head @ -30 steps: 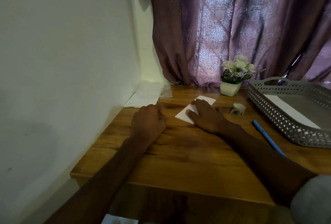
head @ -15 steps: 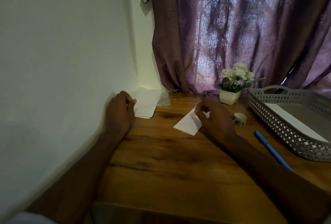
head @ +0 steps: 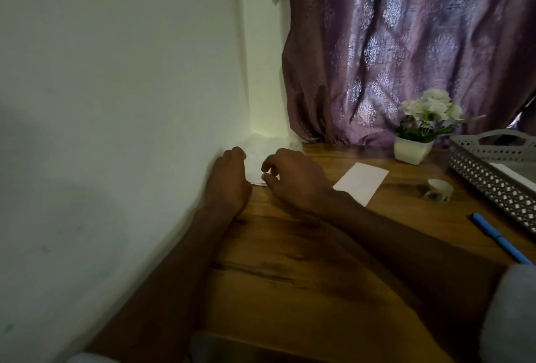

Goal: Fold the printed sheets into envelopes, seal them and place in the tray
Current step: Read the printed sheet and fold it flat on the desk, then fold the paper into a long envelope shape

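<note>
A stack of white printed sheets [head: 256, 156] lies in the table's far left corner against the wall. My left hand [head: 229, 180] sits at the stack's left edge with its fingers curled onto the paper. My right hand [head: 295, 180] is over the stack's near right corner, its thumb and forefinger curved and slightly apart at the paper's edge. A folded white envelope [head: 361, 183] lies flat on the wood to the right of my right hand, untouched. The grey perforated tray [head: 493, 180] stands at the far right with a white envelope [head: 513, 172] inside.
A roll of tape [head: 438, 188] sits between the folded envelope and the tray. A blue pen [head: 499, 239] lies along the tray's near side. A small white pot of flowers [head: 414, 148] stands at the back by the purple curtain. The white wall borders the table's left.
My right hand has let go of the folded envelope and moved left to the sheet stack. The envelope now lies flat. My left hand stays at the stack; the view has shifted left.
</note>
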`<state>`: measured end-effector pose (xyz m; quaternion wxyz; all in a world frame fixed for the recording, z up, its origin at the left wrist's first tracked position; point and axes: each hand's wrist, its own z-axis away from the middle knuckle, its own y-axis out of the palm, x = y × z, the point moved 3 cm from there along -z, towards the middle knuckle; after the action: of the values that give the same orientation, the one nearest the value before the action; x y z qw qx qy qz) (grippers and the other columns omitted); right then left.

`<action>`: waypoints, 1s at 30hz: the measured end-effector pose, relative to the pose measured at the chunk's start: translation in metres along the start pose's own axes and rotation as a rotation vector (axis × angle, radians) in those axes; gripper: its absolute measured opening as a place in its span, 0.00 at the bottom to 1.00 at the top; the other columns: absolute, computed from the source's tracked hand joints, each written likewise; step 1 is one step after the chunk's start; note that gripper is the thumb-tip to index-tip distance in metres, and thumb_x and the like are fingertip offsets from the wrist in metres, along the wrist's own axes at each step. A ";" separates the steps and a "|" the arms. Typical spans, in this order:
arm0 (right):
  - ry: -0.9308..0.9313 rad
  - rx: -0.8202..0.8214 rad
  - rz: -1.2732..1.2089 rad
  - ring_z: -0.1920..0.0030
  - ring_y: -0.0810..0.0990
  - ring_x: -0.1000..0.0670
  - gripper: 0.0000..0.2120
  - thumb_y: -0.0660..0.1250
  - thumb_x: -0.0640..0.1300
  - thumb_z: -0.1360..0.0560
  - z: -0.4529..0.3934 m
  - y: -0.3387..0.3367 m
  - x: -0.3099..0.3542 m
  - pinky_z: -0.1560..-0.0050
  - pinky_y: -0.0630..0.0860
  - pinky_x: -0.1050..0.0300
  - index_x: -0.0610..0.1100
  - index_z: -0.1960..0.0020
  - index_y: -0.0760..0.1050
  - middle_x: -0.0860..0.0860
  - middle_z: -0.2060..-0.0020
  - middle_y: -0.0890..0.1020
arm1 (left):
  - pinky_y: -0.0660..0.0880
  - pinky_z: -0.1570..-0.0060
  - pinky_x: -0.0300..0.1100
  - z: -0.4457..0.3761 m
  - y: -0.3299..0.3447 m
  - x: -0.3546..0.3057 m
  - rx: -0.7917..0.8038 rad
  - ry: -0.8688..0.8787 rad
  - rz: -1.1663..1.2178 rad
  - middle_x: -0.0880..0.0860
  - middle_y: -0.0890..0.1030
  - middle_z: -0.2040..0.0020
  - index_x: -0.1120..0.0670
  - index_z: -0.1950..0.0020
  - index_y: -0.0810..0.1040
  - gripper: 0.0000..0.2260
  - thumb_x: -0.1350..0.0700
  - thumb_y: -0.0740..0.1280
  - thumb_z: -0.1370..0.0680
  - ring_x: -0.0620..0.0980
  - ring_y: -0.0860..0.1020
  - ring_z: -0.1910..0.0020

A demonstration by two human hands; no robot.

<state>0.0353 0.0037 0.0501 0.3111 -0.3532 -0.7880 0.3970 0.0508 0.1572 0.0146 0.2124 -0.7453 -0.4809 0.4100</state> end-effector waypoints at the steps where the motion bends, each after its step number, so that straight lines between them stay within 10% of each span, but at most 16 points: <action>1: 0.008 0.021 0.039 0.44 0.80 0.48 0.12 0.67 0.51 0.20 -0.007 0.008 0.002 0.47 0.77 0.52 0.48 0.40 0.82 0.49 0.44 0.81 | 0.73 0.43 0.48 -0.001 0.000 0.001 0.020 0.003 -0.009 0.59 0.78 0.38 0.59 0.32 0.73 0.25 0.71 0.68 0.28 0.58 0.76 0.40; 10: 0.133 0.139 0.209 0.30 0.68 0.43 0.23 0.63 0.62 0.20 -0.026 0.047 -0.018 0.33 0.69 0.38 0.48 0.34 0.78 0.46 0.33 0.72 | 0.75 0.39 0.52 -0.004 0.009 0.004 0.122 -0.037 -0.041 0.57 0.79 0.38 0.56 0.24 0.67 0.28 0.64 0.69 0.24 0.56 0.75 0.37; 20: 0.162 -0.064 -0.365 0.51 0.79 0.55 0.07 0.78 0.51 0.29 -0.020 0.036 -0.022 0.54 0.74 0.60 0.50 0.59 0.83 0.55 0.53 0.82 | 0.78 0.50 0.48 -0.005 -0.004 -0.007 -0.135 -0.009 0.142 0.52 0.84 0.53 0.53 0.38 0.77 0.11 0.51 0.59 0.14 0.51 0.81 0.52; 30: 0.114 -0.141 -0.990 0.50 0.87 0.50 0.13 0.76 0.35 0.27 0.005 -0.044 -0.055 0.48 0.82 0.61 0.44 0.43 0.84 0.48 0.51 0.88 | 0.79 0.48 0.38 0.005 -0.036 -0.029 -0.429 0.113 0.538 0.46 0.83 0.53 0.51 0.44 0.79 0.22 0.37 0.54 0.16 0.45 0.81 0.51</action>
<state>0.0490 -0.0617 0.0732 0.4801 0.0214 -0.8676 0.1275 0.0213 0.1472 0.0492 -0.0385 -0.8946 -0.3300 0.2988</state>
